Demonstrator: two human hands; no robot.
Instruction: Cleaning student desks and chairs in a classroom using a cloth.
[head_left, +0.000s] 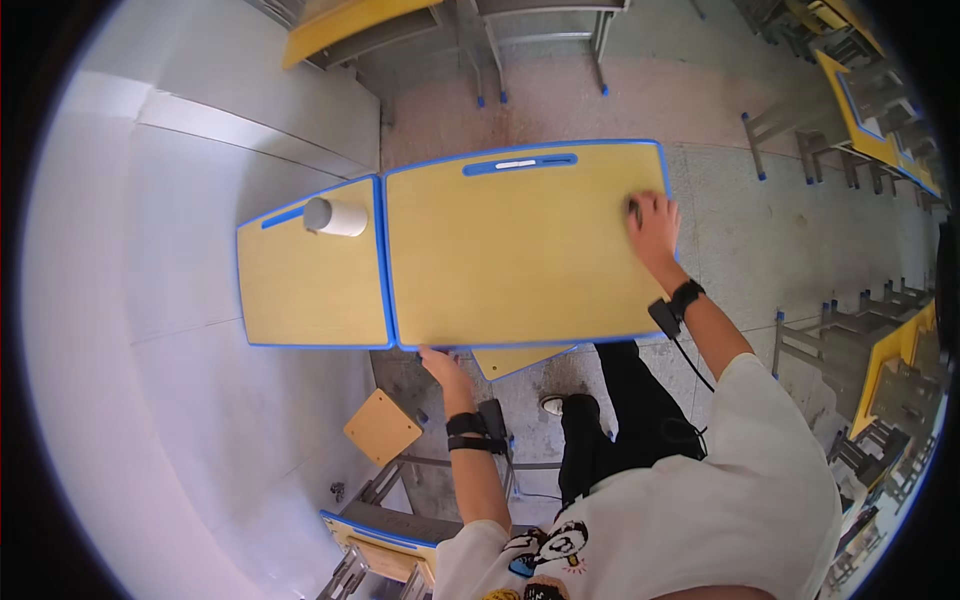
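Observation:
My right hand is at the right end of a yellow desktop with a blue rim, its fingers bent around a small dark object that is blurred and partly hidden. My left hand is at the desk's near edge, by the left corner, with its fingertips hidden at or under the rim. In the blue pen groove at the desk's far side lie a white stick-like item and a thin dark one. Both wrists wear black straps with small boxes.
A second yellow desk adjoins on the left and bears a white cylindrical bottle with a grey lid. The wall stands beyond it. A stool is below left. More desks stand at the right and the top.

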